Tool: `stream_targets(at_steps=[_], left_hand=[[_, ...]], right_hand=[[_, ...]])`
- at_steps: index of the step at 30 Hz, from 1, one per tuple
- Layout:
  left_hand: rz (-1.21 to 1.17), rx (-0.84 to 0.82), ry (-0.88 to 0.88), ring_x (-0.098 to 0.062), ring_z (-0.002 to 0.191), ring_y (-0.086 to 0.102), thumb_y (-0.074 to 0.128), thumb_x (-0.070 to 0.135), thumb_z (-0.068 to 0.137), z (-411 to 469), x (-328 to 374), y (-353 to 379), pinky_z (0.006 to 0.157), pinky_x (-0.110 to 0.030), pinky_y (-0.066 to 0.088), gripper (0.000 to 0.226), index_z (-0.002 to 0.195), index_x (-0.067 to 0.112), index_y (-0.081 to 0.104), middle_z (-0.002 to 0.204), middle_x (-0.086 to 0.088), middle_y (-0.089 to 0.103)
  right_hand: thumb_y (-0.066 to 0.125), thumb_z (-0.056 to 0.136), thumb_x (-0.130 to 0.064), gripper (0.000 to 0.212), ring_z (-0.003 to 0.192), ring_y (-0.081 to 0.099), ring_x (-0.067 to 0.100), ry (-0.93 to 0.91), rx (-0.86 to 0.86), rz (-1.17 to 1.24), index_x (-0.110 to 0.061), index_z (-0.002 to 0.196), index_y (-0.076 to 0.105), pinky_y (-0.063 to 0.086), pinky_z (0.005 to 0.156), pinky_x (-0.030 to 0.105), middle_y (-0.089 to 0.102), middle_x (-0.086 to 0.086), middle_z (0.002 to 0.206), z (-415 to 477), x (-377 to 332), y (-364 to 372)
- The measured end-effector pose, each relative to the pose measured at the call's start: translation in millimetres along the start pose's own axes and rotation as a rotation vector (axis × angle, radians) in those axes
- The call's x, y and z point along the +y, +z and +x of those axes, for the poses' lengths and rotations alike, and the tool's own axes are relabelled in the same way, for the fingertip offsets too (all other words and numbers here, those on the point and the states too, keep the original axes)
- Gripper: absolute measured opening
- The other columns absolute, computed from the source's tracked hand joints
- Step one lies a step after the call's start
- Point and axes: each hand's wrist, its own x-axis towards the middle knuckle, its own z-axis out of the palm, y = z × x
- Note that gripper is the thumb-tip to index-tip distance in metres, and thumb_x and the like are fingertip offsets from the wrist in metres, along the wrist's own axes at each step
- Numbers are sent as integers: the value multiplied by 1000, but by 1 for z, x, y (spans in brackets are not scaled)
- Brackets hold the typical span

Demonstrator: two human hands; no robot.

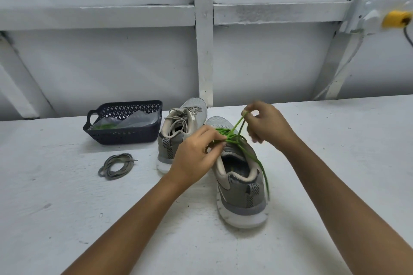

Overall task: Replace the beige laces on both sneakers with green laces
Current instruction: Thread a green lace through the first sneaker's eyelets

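Two grey sneakers stand on the white table, heels toward me. The nearer right sneaker [240,187] carries a green lace [232,135] through its eyelets. My left hand [196,156] pinches the green lace at the tongue. My right hand [266,125] holds a loop of the same lace raised above the toe; a loose end trails down the shoe's right side. The left sneaker [178,134] behind it has beige laces [182,115]. A removed beige lace [117,165] lies coiled on the table to the left.
A dark plastic basket [125,135] stands at the back left with a clear bag and green lace inside. A white framed wall rises behind the table [67,207]. A yellow fitting [395,19] with a cable sits on the wall at upper right.
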Motion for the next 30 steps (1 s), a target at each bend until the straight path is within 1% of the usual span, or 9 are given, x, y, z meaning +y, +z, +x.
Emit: stream_targets(at_steps=[3, 5, 8, 10, 13, 16, 20, 26, 30], left_hand=[[-33, -2, -62, -6, 76, 55, 65, 15, 83, 2, 0, 0, 62, -25, 45, 6, 87, 11, 67, 82, 6, 61], [-37, -10, -72, -5, 77, 55, 66, 13, 83, 3, 0, -1, 63, -20, 44, 5, 87, 11, 67, 82, 10, 59], [-40, -21, -80, -2, 77, 55, 67, 10, 83, 3, 1, -2, 63, -16, 43, 5, 88, 12, 67, 82, 14, 57], [-42, -22, -85, -3, 77, 56, 67, 11, 83, 3, 1, -2, 64, -18, 44, 6, 89, 12, 68, 82, 10, 60], [-41, -20, -88, -4, 78, 57, 66, 12, 83, 2, 2, -2, 64, -19, 45, 7, 90, 12, 69, 84, 5, 62], [-40, -17, -90, -1, 79, 56, 67, 10, 83, 2, 4, -2, 64, -15, 43, 7, 90, 12, 69, 85, 5, 62], [-36, -28, -94, -1, 80, 56, 67, 10, 83, 2, 5, -3, 65, -15, 43, 9, 91, 12, 70, 86, 3, 63], [-10, -36, -85, -1, 80, 55, 68, 8, 83, 1, 6, -4, 66, -7, 38, 9, 92, 12, 70, 86, 3, 63], [-1, -34, -93, 3, 81, 54, 68, 7, 84, 0, 7, -6, 68, -6, 37, 10, 92, 11, 70, 86, 5, 62]], right_hand=[[47, 96, -11, 12, 64, 69, 15, 132, -85, 544, -11, 93, 59, 55, 54, 24, 70, 7, 71, 0, -4, -1], [51, 96, -15, 13, 87, 63, 11, 24, -6, 401, -19, 94, 63, 52, 75, 22, 69, 3, 97, 2, 0, -1], [45, 94, -9, 33, 76, 53, -2, -144, 102, -12, -25, 115, 64, 37, 62, 2, 60, -8, 113, 1, 5, -5], [39, 91, -7, 44, 64, 54, 5, -131, 62, -209, -27, 126, 58, 41, 59, 9, 63, -3, 113, -3, 7, -7], [39, 90, -14, 46, 78, 61, 21, -99, 11, -437, -33, 130, 53, 51, 72, 30, 70, 4, 94, -11, 8, -5], [45, 90, -15, 41, 67, 50, 12, -204, -91, -471, -35, 122, 60, 39, 67, 26, 56, -4, 82, -19, 4, -2], [58, 91, -22, 23, 90, 48, 14, -282, -250, -414, -29, 111, 68, 36, 78, 24, 45, -1, 100, -23, 4, 0], [62, 89, -19, 14, 92, 58, 21, -273, -193, -427, -16, 100, 70, 44, 77, 29, 60, 5, 99, -22, 3, -1], [54, 90, -12, 21, 91, 57, 22, -229, -7, -433, -13, 103, 71, 39, 73, 28, 64, 8, 97, -19, 3, 4]])
